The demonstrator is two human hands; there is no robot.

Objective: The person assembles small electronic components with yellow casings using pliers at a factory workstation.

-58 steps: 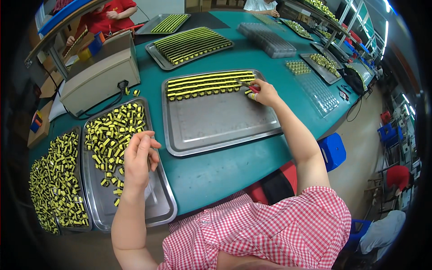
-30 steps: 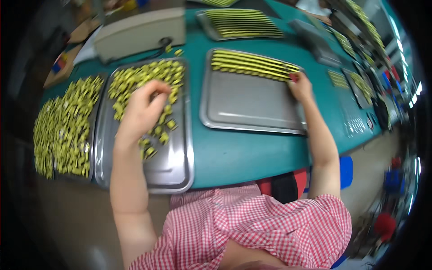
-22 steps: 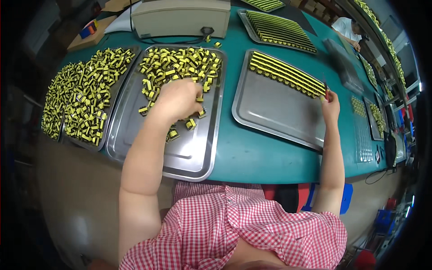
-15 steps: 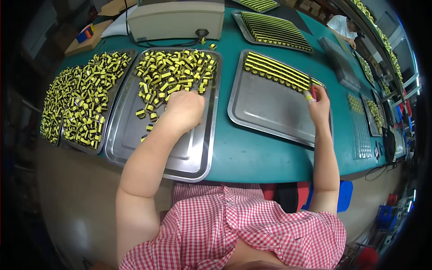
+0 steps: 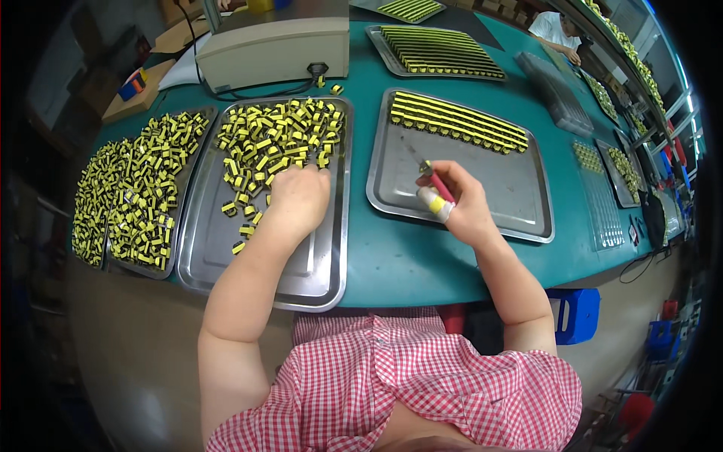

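Note:
My left hand (image 5: 300, 197) is over the second metal tray (image 5: 305, 290), at the near edge of a loose heap of small black-and-yellow components (image 5: 267, 128). Its fingers curl closed and downward, and what they pinch is hidden. My right hand (image 5: 463, 203) is closed round a slim red-handled tool (image 5: 437, 182) with a thin pointed metal tip, pointing up and left. Yellow and white tape wraps a digit of this hand. Beneath it lies another metal tray (image 5: 520, 221), with straight rows of the components (image 5: 459, 124) along its far side.
A tray heaped with loose components (image 5: 139, 203) stands at far left. Behind are a beige machine (image 5: 275, 56) with a black cable and a tray full of rows (image 5: 440, 53). Clear plastic trays (image 5: 553, 90) lie to the right; another person (image 5: 556, 32) sits at the far right.
My right hand has moved left and nearer, away from the right end of the rows, still gripping the red-handled tool. My left hand stays at the heap. The view has shifted slightly.

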